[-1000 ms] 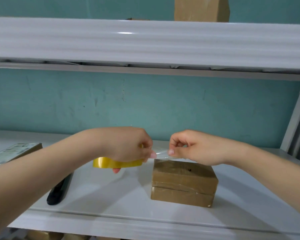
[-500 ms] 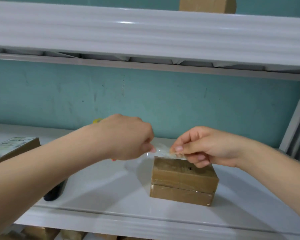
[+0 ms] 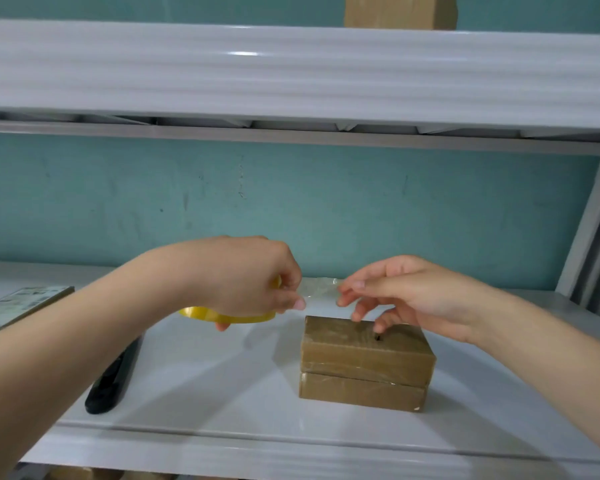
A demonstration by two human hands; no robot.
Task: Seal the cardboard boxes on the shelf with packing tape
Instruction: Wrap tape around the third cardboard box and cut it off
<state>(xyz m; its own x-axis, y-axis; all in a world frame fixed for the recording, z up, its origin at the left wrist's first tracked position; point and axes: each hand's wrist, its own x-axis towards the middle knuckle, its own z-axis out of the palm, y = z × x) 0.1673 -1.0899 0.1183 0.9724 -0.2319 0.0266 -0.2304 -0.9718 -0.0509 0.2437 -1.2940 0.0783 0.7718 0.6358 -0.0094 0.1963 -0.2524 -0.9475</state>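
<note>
Clear tape [image 3: 321, 289] spans left grip [image 3: 243, 276] to right grip [image 3: 406, 295].

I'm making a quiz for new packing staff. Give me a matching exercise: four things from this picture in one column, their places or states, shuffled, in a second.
1 yellow roll of packing tape
2 clear strip of tape
3 brown cardboard box
4 slim black tool

A lying on the white shelf, left of the roll
B gripped by the left hand
C end pinched by the right hand
D standing below the right hand

Pairs: 1-B, 2-C, 3-D, 4-A
</note>
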